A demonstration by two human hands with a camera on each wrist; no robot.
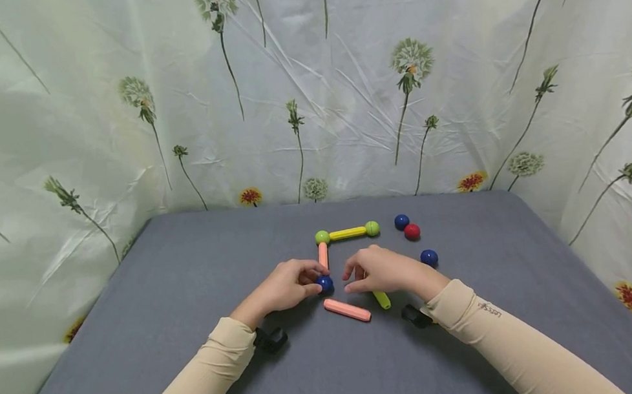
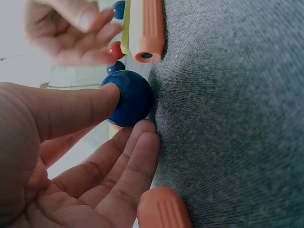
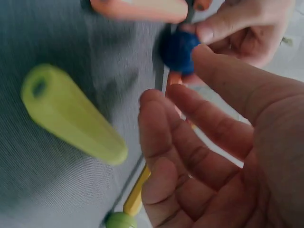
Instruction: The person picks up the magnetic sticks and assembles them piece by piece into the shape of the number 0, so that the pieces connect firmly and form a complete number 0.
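My left hand (image 1: 291, 284) pinches a glossy blue ball (image 2: 130, 97) between thumb and fingers, low over the cloth. The ball is at the near end of a salmon rod (image 1: 323, 256), whose far end meets a green ball (image 1: 322, 238). From there a yellow rod (image 1: 348, 233) runs right to a second green ball (image 1: 372, 228). My right hand (image 1: 383, 269) hovers just right of the blue ball, fingers loosely bent, holding nothing. A yellow-green rod (image 3: 73, 114) lies below it, partly hidden in the head view.
Another salmon rod (image 1: 348, 310) lies in front of the hands. One more salmon rod (image 2: 164, 209) lies beside the left hand, hidden from the head view. To the right are a red ball (image 1: 412, 231) and two blue balls (image 1: 429, 258). A flowered curtain (image 1: 339, 90) surrounds the grey table (image 1: 210, 248).
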